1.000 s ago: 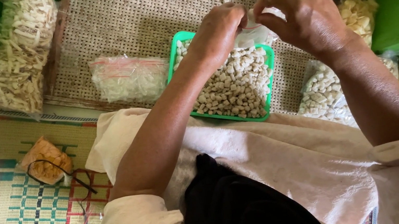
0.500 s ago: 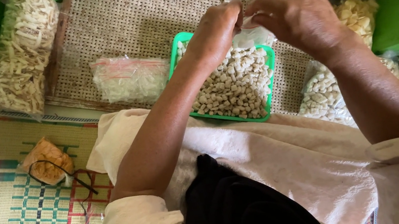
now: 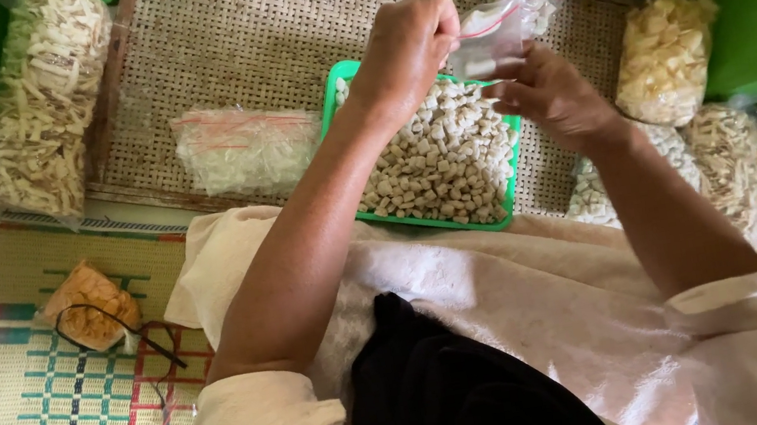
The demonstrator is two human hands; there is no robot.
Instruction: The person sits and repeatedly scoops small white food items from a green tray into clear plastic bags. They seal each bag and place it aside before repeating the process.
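Head view: my left hand [image 3: 408, 43] and right hand [image 3: 549, 97] pinch a small clear bag [image 3: 485, 45] above the green tray [image 3: 334, 101]; it looks light, limp, slippery, best gripped at the rim.

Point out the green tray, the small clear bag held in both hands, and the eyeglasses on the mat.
green tray [image 3: 341, 76]: head view, bare upper-left rim.
small clear bag [image 3: 485, 39]: head view, middle of the plastic.
eyeglasses [image 3: 93, 323]: head view, dark lens frame.

A woven rattan mat [image 3: 271, 29] carried a green tray [image 3: 340, 78] of pale snack pieces and a sealed clear bag [image 3: 244, 148] beside it. Bulging snack bags [image 3: 37, 103] lay along its left and right edges.
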